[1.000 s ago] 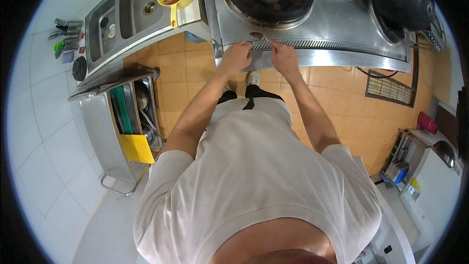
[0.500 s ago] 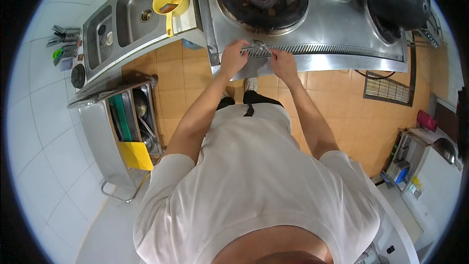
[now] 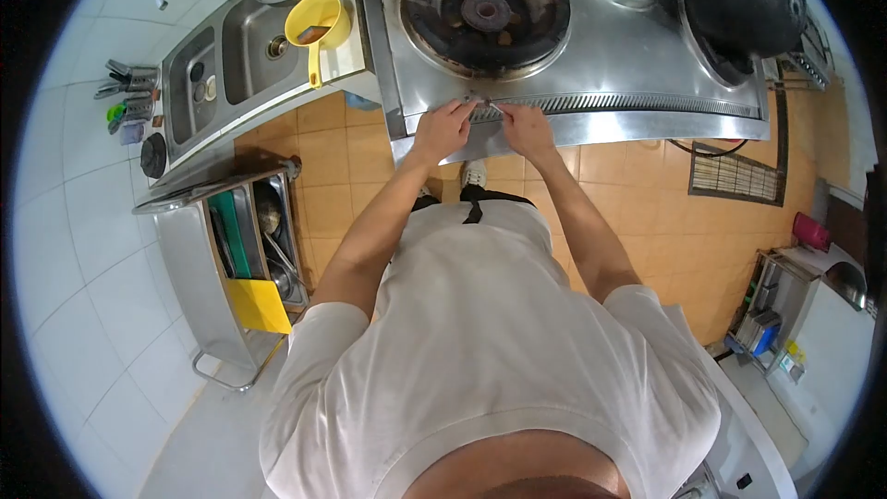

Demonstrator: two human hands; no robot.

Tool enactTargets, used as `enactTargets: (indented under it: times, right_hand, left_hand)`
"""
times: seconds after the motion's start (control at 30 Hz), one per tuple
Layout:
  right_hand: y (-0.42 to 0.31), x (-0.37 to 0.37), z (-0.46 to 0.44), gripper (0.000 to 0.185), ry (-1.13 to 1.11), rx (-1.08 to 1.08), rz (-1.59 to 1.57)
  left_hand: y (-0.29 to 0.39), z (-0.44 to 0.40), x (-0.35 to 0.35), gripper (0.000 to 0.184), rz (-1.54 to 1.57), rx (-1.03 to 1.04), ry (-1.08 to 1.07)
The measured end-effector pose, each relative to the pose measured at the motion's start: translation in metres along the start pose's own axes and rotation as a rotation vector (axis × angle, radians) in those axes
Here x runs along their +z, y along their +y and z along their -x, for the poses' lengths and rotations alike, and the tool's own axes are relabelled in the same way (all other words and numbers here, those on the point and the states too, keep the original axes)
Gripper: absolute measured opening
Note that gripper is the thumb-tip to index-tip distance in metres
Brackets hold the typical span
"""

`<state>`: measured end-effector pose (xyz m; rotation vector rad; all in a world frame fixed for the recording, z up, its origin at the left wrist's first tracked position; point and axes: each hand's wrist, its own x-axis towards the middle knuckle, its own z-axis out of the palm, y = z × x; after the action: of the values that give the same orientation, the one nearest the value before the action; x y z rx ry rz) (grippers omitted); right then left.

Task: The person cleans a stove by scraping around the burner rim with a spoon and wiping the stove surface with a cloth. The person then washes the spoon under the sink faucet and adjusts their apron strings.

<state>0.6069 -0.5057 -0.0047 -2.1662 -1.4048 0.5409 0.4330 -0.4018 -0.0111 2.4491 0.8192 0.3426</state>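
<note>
text, labels, signs: none readable | numbers, brands: none readable

The shirt (image 3: 471,333) is a pale, greyish white and looks loose, with soft folds all over it. It has short sleeves (image 3: 325,337) and a round neck with a plain band (image 3: 517,419). A small black strap (image 3: 473,213) shows at the bottom edge. The pants (image 3: 494,195) are black, and the shoes (image 3: 474,173) are whitish with dark marks
</note>
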Motion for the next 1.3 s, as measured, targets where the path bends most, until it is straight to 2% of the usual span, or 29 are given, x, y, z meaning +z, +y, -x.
enactTargets:
  times: [0.1,0.2,0.3,0.43,0.6,0.77,0.9,1.1,1.3]
  right_hand:
    - [0.019,0.006,-0.003,0.027,-0.029,-0.058,0.019]
    - [0.028,-0.002,-0.008,0.027,-0.048,0.042,0.198]
    - [0.04,-0.013,-0.016,0.037,0.139,-0.066,0.096]
    - [0.068,-0.015,-0.035,0.048,0.071,-0.102,0.196]
    - [0.098,0.0,-0.041,0.048,-0.033,-0.193,0.245]
    - [0.079,-0.02,-0.036,0.039,0.038,-0.121,0.124]
    - [0.091,-0.01,-0.04,0.037,0.036,-0.1,0.196]
    - [0.093,-0.01,-0.042,0.035,0.074,-0.122,0.137]
    - [0.093,-0.005,-0.041,0.035,0.006,-0.087,0.133]
  left_hand:
    - [-0.004,0.004,0.007,0.03,-0.17,-0.032,-0.264]
    - [-0.017,0.016,0.017,0.024,-0.162,0.012,-0.242]
    - [-0.025,0.014,0.025,0.014,-0.014,-0.11,-0.03]
    - [-0.026,0.0,0.024,0.007,0.139,-0.207,0.066]
    - [-0.021,0.002,0.018,0.008,0.165,-0.239,0.088]
    - [-0.013,0.007,0.014,0.015,0.157,-0.351,0.004]
    - [-0.013,0.003,0.023,0.017,0.206,-0.352,0.023]
    - [-0.018,0.005,0.026,0.019,0.273,-0.328,0.026]
    - [-0.02,0.002,0.026,0.023,0.291,-0.34,0.0]
